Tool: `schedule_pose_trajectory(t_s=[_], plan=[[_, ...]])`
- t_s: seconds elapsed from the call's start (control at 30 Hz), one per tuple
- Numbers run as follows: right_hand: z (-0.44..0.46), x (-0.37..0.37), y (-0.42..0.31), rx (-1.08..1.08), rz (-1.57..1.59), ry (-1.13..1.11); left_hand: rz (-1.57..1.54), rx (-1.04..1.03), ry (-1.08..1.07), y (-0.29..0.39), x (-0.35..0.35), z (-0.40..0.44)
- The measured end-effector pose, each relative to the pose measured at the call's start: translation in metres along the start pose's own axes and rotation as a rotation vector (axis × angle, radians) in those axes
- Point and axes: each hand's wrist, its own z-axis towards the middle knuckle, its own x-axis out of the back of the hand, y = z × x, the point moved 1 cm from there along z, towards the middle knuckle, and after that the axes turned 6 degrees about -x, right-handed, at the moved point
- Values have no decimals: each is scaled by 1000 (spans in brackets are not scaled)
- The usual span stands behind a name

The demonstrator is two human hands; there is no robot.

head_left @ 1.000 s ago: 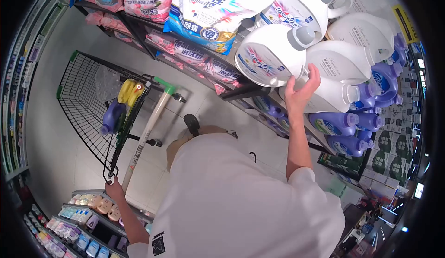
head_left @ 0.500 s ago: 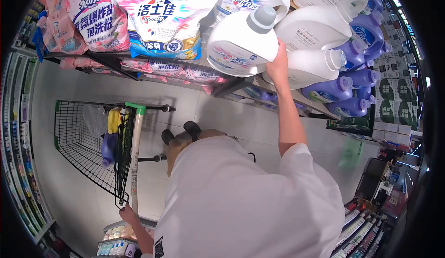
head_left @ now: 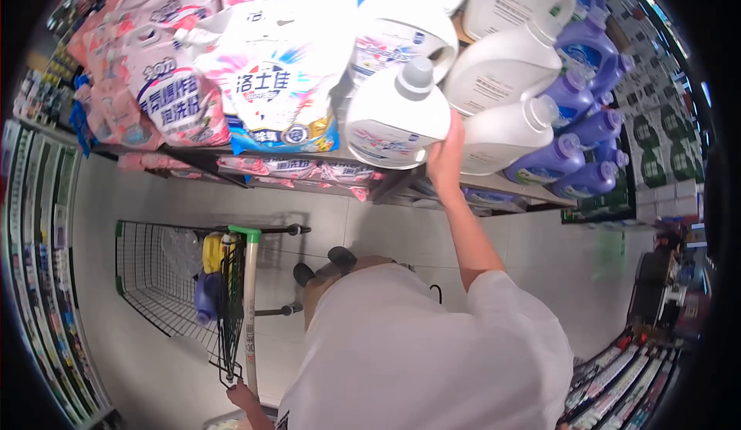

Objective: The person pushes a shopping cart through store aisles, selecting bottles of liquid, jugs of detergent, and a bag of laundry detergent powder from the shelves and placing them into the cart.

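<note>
A white laundry detergent bottle (head_left: pixel 394 117) with a grey cap stands upright at the front edge of the shelf. My right hand (head_left: pixel 446 156) is closed around its right side, where the handle is; some fingers are hidden behind it. Beside it on the left stands a white and blue bag of washing powder (head_left: pixel 270 82). More white bottles (head_left: pixel 494 137) are close on the right. Low in the view, my left hand (head_left: pixel 242 394) grips the black frame at the end of the shopping cart (head_left: pixel 248 299).
In the cart lie a purple bottle (head_left: pixel 207 297) and a yellow package (head_left: pixel 218 253). Pink powder bags (head_left: pixel 174 86) fill the shelf's left part, purple bottles (head_left: pixel 548 161) its right end. A stocked rack (head_left: pixel 46 275) runs along the left.
The view has shifted, so shelf and cart appear lower. The bottle is still at the shelf edge with my right hand on it. My left hand is still on the cart.
</note>
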Motion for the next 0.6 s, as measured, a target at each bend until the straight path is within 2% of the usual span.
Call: schedule_pose_trajectory(t_s=[0.03, 0.07, 0.1, 0.13, 0.23, 0.27, 0.33, 0.47, 0.53, 0.6], plan=[[-15, -2, 4, 5, -9, 0, 42, 22, -63, 6, 4, -3], [-34, -3, 6, -16, -43, -4, 127, 49, -60, -1, 2, -1], [-49, -2, -2, -68, -8, -16, 77, -5, -19, -31, -7, 10], [-69, -3, -8, -80, 28, -49, 102, -13, -2, -24, -4, 2], [-131, -20, -6, -95, 56, -425, 94, 42, 12, 12, 8, -15], [-134, -30, -18, -73, 56, -442, 44, 77, -2, 20, 9, -21], [-134, -53, -45, -39, 154, -592, 170, 0, 68, 7, 3, -17], [-72, -102, -119, 86, 430, -542, 81, 11, 78, 18, 7, -23], [-37, -130, -148, 119, 566, -426, 77, 82, 56, 35, 13, -28], [-5, -157, -156, 93, 543, -251, 128, 43, 99, 35, 14, -30]])
